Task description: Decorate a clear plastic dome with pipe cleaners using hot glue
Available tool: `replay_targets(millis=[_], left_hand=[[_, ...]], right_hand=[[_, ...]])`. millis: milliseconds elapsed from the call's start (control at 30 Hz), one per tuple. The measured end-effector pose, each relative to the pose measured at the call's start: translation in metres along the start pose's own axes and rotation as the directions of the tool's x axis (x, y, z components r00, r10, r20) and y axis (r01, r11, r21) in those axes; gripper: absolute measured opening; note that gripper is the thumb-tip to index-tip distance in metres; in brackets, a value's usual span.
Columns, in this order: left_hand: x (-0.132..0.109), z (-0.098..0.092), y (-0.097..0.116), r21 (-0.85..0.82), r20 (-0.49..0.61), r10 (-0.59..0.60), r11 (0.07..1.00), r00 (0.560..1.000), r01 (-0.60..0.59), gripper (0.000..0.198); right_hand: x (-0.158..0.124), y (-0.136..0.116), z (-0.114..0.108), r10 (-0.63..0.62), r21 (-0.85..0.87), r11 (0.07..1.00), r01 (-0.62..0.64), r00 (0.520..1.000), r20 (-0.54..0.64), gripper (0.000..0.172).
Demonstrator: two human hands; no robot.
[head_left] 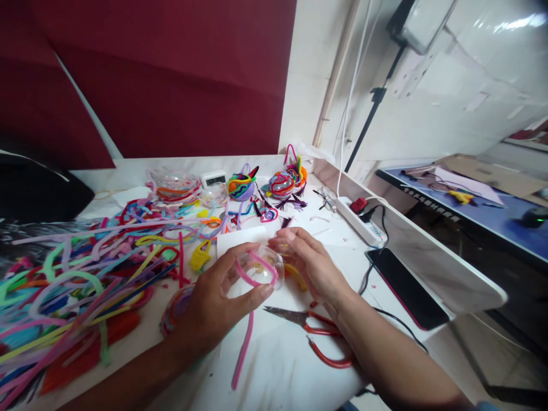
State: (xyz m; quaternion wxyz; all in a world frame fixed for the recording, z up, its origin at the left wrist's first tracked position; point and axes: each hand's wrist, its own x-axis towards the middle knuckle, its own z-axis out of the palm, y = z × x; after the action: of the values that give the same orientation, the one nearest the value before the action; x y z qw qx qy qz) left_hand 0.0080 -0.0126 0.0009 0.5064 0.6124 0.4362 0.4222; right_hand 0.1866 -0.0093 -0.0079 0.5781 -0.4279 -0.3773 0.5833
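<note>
My left hand (214,297) grips a clear plastic ball (262,268) between thumb and fingers, just above the white table. A pink pipe cleaner (246,337) curls around the ball and hangs down past my left thumb toward the table. My right hand (309,262) has its fingers closed on the ball's right side, pinching at the pink pipe cleaner there. A yellow piece (297,276) lies under my right palm.
Red-handled scissors (312,331) lie below my right wrist. A big pile of coloured pipe cleaners (85,268) fills the left. Finished wrapped balls (242,185) stand at the back. A power strip (362,220) and phone (406,288) lie right, by the table edge (449,268).
</note>
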Motion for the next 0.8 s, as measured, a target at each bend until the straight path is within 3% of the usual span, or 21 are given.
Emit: replay_targets(millis=[100,167,467,567,800], left_hand=[[0.002,-0.003,-0.003,-0.072,-0.032,-0.007,0.997,0.999,0.005,0.052],[0.004,-0.005,-0.005,-0.126,-0.051,-0.012,0.992,0.999,0.005,0.056],[0.013,-0.009,-0.009,-0.215,-0.134,0.036,0.974,0.990,-0.064,0.052],[0.013,-0.009,-0.009,-0.185,-0.145,0.051,0.980,0.988,-0.078,0.052],[0.013,-0.009,-0.007,-0.126,-0.195,0.075,0.987,0.978,-0.100,0.056]], right_hand=[[0.003,-0.001,-0.003,-0.168,-0.050,0.985,0.164,0.982,-0.091,0.028],[0.004,-0.001,-0.005,-0.212,-0.080,0.976,0.205,0.972,-0.097,0.028],[0.001,0.001,-0.005,-0.198,-0.102,0.976,0.193,0.979,-0.047,0.040],[0.000,0.000,-0.004,-0.223,-0.142,0.966,0.216,0.974,-0.030,0.036],[-0.002,0.001,-0.001,-0.139,-0.089,0.986,0.143,0.989,0.046,0.031]])
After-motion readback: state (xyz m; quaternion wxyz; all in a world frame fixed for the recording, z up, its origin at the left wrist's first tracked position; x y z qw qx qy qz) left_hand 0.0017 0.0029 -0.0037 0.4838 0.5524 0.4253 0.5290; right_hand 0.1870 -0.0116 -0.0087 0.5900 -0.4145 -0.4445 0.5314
